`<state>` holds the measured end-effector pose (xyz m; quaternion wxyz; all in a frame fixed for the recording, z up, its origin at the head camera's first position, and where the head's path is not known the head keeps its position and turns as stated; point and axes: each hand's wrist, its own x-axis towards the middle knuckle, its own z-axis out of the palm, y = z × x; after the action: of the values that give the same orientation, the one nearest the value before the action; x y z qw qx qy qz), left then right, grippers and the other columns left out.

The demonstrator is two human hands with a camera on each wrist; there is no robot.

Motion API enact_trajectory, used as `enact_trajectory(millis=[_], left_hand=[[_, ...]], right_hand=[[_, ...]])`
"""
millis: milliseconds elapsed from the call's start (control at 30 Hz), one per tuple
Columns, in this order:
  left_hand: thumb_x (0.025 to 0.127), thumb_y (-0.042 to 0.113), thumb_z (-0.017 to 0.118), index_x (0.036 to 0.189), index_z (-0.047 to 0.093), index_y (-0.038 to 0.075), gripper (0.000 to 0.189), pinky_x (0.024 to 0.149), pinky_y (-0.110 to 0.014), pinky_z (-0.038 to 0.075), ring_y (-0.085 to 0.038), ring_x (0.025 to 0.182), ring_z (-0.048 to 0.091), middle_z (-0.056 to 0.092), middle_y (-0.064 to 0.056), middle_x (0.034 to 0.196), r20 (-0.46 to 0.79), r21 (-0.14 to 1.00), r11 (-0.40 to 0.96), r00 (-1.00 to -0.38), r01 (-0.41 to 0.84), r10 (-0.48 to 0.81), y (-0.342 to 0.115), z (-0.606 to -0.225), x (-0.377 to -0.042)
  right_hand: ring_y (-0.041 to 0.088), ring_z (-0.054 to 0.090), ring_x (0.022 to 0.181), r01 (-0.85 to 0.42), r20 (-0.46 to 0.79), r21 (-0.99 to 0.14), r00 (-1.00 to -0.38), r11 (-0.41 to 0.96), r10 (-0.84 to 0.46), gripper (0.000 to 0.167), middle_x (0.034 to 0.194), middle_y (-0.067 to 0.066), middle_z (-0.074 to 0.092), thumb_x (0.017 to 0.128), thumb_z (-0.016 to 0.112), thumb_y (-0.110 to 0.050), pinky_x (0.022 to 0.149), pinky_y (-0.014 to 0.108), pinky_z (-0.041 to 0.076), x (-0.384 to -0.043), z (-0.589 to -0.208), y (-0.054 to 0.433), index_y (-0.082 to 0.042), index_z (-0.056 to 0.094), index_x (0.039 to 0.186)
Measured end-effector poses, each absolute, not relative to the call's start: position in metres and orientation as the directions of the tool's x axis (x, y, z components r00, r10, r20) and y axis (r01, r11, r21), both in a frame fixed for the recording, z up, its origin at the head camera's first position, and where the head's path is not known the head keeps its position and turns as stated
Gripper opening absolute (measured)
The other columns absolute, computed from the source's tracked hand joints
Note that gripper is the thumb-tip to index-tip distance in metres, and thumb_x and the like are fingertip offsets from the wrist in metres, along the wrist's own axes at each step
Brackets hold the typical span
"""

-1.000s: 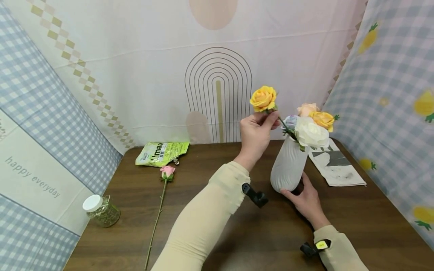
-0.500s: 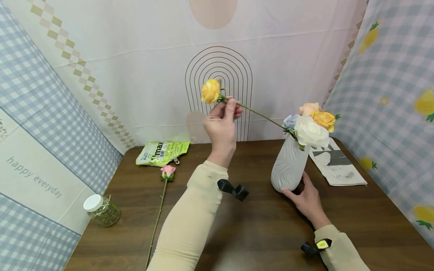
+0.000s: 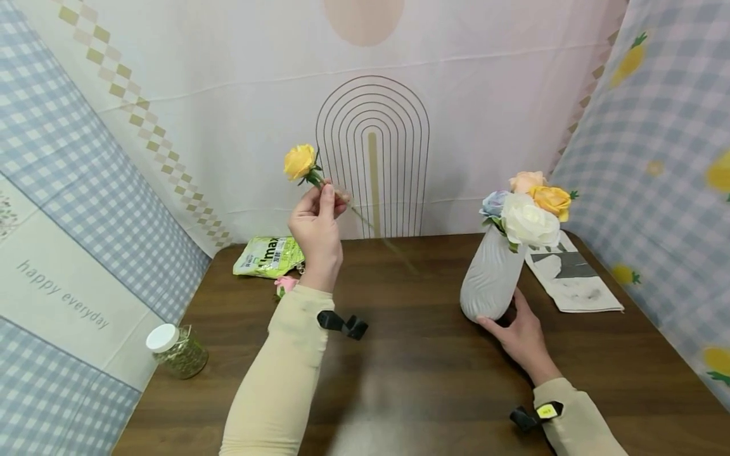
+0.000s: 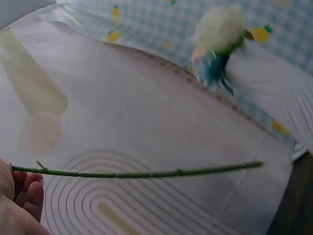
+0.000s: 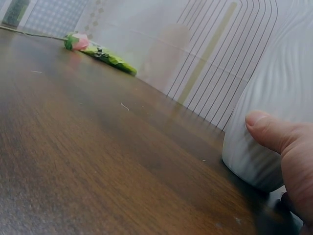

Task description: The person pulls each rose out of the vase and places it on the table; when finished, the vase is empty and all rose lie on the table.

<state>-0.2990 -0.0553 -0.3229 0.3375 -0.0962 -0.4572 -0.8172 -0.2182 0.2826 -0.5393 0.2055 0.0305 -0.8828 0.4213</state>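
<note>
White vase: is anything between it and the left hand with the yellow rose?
Nothing visible stands between the white vase and the left hand; only the stem of the yellow rose reaches into that gap.

One rose (image 3: 299,163) was yellow, the finely rippled vase (image 3: 492,278) white.
The first rose's stem (image 4: 122,175) was green; the vase's blooms (image 3: 527,218) were white, peach, amber and pale blue, another rose (image 3: 284,282) pink. The pouch (image 3: 267,256) was lime green and white with black lettering, the jar lid (image 3: 162,337) white, the sleeves (image 3: 274,386) cream, the table (image 3: 410,354) grained dark brown. The back cloth (image 3: 228,50) bore dark arches on off-white; the side cloths (image 3: 684,95) were blue-and-white gingham, the right one with yellow pineapples.
</note>
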Motion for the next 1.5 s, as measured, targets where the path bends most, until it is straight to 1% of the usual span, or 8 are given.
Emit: enact_trajectory(millis=[133,300,400,533,833,1033,1233,1500], left_hand=[[0.089,0.009,0.069,0.101,0.071,-0.006,0.019,0.060,-0.027,0.055,-0.016,0.061,0.067,0.066,-0.019,0.076,0.493,0.717,-0.297,-0.760,0.630,-0.423,-0.073,-0.339,-0.298],[0.086,0.007,0.072,0.104,0.070,-0.008,0.023,0.057,-0.023,0.054,-0.013,0.057,0.066,0.069,-0.007,0.073,0.493,0.752,-0.244,-0.768,0.612,-0.409,-0.094,-0.361,-0.297],[0.084,0.004,0.074,0.104,0.070,-0.009,0.025,0.058,-0.024,0.055,-0.012,0.057,0.065,0.070,-0.006,0.075,0.474,0.773,-0.233,-0.781,0.590,-0.406,-0.107,-0.372,-0.296],[0.084,0.002,0.073,0.102,0.070,-0.010,0.021,0.057,-0.022,0.054,-0.012,0.059,0.065,0.070,-0.010,0.077,0.441,0.828,-0.171,-0.807,0.535,-0.392,-0.126,-0.388,-0.295],[0.086,0.009,0.073,0.099,0.073,-0.004,0.019,0.057,-0.021,0.053,-0.010,0.065,0.064,0.071,-0.019,0.089,0.326,0.944,0.149,-0.892,0.293,-0.311,-0.162,-0.434,-0.284],[0.087,0.007,0.071,0.098,0.073,-0.005,0.016,0.060,-0.022,0.054,-0.009,0.068,0.064,0.070,-0.016,0.093,0.252,0.938,0.294,-0.943,0.183,-0.217,-0.179,-0.465,-0.272],[0.088,0.010,0.071,0.097,0.075,0.000,0.015,0.054,-0.020,0.051,-0.012,0.066,0.065,0.072,-0.011,0.083,0.174,0.900,0.428,-0.969,0.084,-0.175,-0.186,-0.493,-0.261],[0.087,0.009,0.071,0.095,0.076,0.002,0.011,0.055,-0.023,0.054,-0.013,0.063,0.066,0.072,-0.009,0.079,0.097,0.885,0.466,-0.985,0.019,-0.142,-0.183,-0.512,-0.256]], right_hand=[[0.038,0.053,0.116,-0.220,0.380,-0.734,-0.917,0.643,0.119,0.094,0.135,0.021,0.048,0.078,0.082,-0.031,0.085,0.052,0.046,-0.217,-0.539,0.285,-0.008,0.026,0.150],[0.040,0.053,0.116,-0.213,0.378,-0.728,-0.918,0.651,0.123,0.094,0.135,0.022,0.048,0.078,0.082,-0.031,0.084,0.053,0.046,-0.216,-0.539,0.286,-0.007,0.026,0.150],[0.039,0.054,0.115,-0.208,0.376,-0.729,-0.917,0.653,0.129,0.093,0.134,0.021,0.049,0.078,0.082,-0.031,0.084,0.051,0.046,-0.216,-0.540,0.286,-0.007,0.027,0.149],[0.038,0.053,0.116,-0.206,0.371,-0.731,-0.920,0.651,0.125,0.094,0.135,0.021,0.049,0.078,0.081,-0.032,0.084,0.052,0.046,-0.215,-0.538,0.285,-0.008,0.026,0.150],[0.036,0.051,0.119,-0.229,0.382,-0.727,-0.918,0.647,0.105,0.094,0.134,0.019,0.050,0.078,0.081,-0.034,0.085,0.051,0.044,-0.220,-0.536,0.284,-0.011,0.026,0.151],[0.034,0.051,0.119,-0.230,0.384,-0.727,-0.917,0.647,0.106,0.094,0.134,0.019,0.050,0.077,0.082,-0.034,0.086,0.051,0.044,-0.221,-0.538,0.283,-0.010,0.027,0.150],[0.035,0.049,0.121,-0.216,0.370,-0.734,-0.922,0.644,0.113,0.094,0.136,0.019,0.048,0.077,0.082,-0.033,0.089,0.053,0.043,-0.221,-0.537,0.284,-0.010,0.027,0.150],[0.037,0.050,0.120,-0.226,0.382,-0.732,-0.917,0.643,0.114,0.093,0.135,0.022,0.048,0.078,0.082,-0.032,0.088,0.054,0.044,-0.219,-0.539,0.284,-0.007,0.027,0.149]])
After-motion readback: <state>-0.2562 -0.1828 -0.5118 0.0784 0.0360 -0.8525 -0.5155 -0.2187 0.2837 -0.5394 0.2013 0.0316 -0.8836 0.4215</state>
